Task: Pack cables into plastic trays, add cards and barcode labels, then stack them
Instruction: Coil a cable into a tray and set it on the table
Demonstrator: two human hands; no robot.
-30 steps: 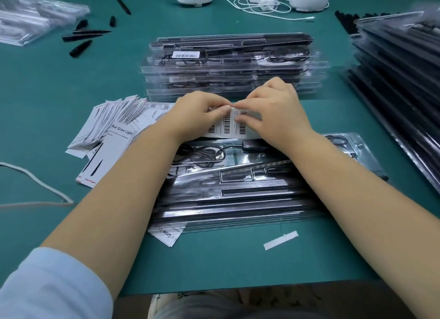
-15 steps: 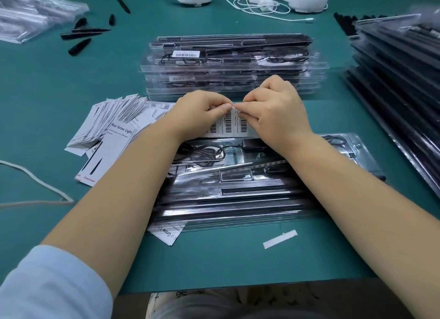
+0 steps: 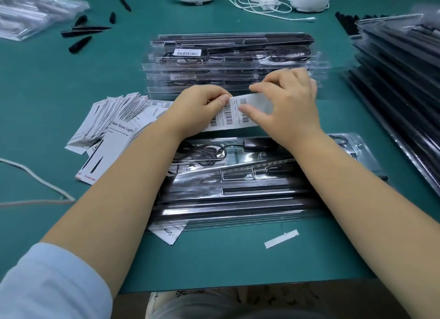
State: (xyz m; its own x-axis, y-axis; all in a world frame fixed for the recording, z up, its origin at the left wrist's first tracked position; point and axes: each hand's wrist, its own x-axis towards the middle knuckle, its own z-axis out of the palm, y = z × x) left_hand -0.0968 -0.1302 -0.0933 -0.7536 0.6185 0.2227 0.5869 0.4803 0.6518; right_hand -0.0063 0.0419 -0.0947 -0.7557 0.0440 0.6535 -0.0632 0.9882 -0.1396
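The barcode label sheet (image 3: pixel 234 117) was pinned by your left hand (image 3: pixel 197 109). Your right hand (image 3: pixel 289 104) pinched one label (image 3: pixel 256 99), peeling it clear for the tray (image 3: pixel 366 152).

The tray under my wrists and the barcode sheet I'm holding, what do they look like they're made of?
The tray looks like thin clear moulded plastic, glossy: the black parts inside show through it and it throws bright glare. The barcode sheet, pinched by both hands (left, right), looks like white matte paper, probably label stock: it bends and takes no shine.
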